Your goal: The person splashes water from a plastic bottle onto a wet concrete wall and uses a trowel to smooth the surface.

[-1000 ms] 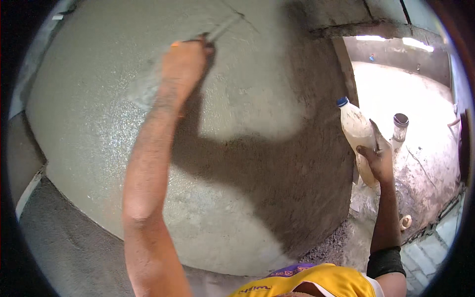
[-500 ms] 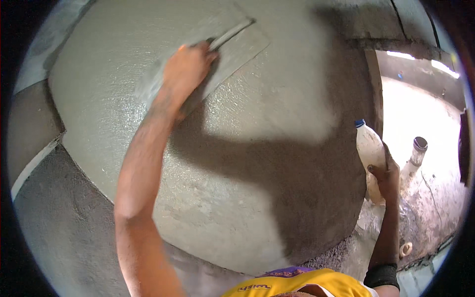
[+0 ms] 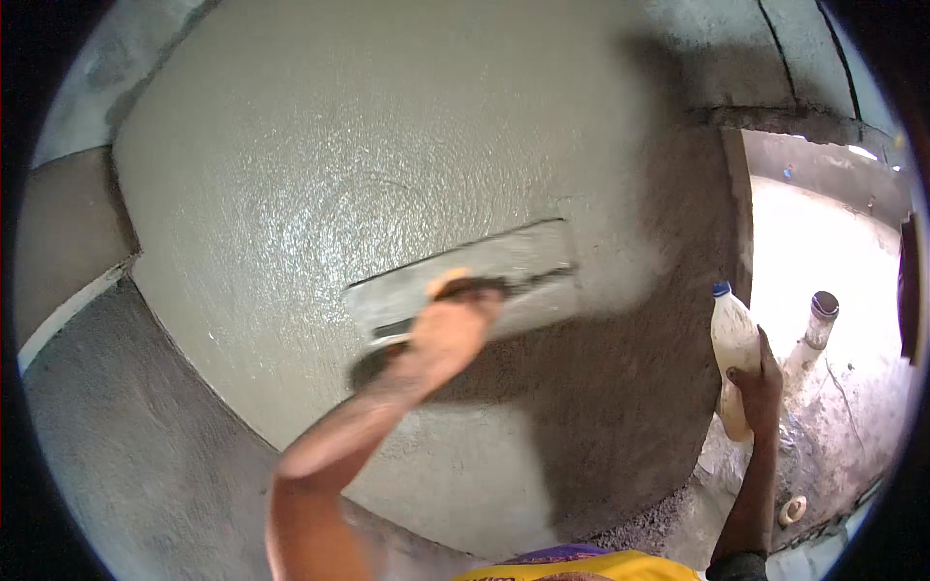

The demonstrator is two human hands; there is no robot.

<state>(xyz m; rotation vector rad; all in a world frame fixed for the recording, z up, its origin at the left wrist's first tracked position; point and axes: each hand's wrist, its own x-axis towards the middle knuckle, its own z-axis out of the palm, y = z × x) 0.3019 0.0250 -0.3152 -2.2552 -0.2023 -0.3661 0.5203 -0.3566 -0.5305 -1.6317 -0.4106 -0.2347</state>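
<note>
Nearest lies the person's smooth yellow and purple garment [image 3: 620, 565], with a coarse, crumbly strip of dark grit [image 3: 651, 518] just beyond it and a matt, sandy grey surface [image 3: 136, 416] on the left. At the right, the right hand [image 3: 762, 387] has its fingers wrapped round a bottle [image 3: 733, 334] of cloudy, pale plastic, smudged with dirt; its blue cap [image 3: 721, 289] is on and points to the far side. That grasp has stayed the same over the last second.

The change is in the middle: the left hand [image 3: 448, 334], blurred, has swept nearer and to the right. Its fingers are clenched on the handle of the trowel [image 3: 518, 254], whose long, thin rectangular blade now lies across the scene instead of slanting to the far right. For the smoothing in hand, this appears to be a fresh pass over a nearer band.

Beneath and past the blade spreads the wet cement [image 3: 291, 184], glossy and finely rippled at the left, dull in the shadow at the right. Beyond the bottle stands a short round pipe [image 3: 821, 315], and farthest right are grey slabs [image 3: 727, 68] split by dark, straight joints
</note>
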